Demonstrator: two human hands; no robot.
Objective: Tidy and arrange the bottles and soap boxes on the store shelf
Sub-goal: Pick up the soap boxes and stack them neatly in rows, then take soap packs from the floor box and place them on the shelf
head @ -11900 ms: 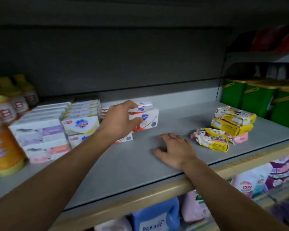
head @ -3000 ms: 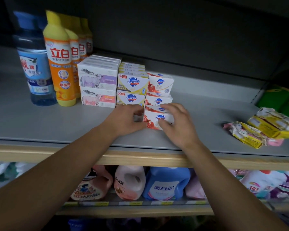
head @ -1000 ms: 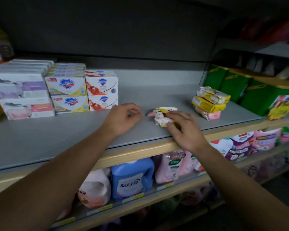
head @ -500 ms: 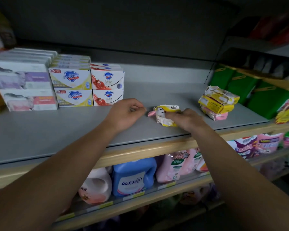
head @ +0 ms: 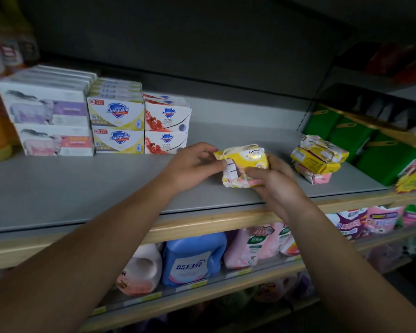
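Lifted off the grey shelf (head: 87,188), yellow soap pack (head: 244,164) sits in both hands.

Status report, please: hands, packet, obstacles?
Left hand and right hand both grip yellow soap packet. Packet above shelf. Nothing in the way.

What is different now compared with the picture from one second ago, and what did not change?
The crumpled yellow soap packet no longer lies on the grey shelf: both hands have it, raised a little and turned toward the camera. The left hand, which held nothing, now pinches its left end; the right hand still grips it from below. The stacked soap boxes and the pile of yellow packets are unchanged.
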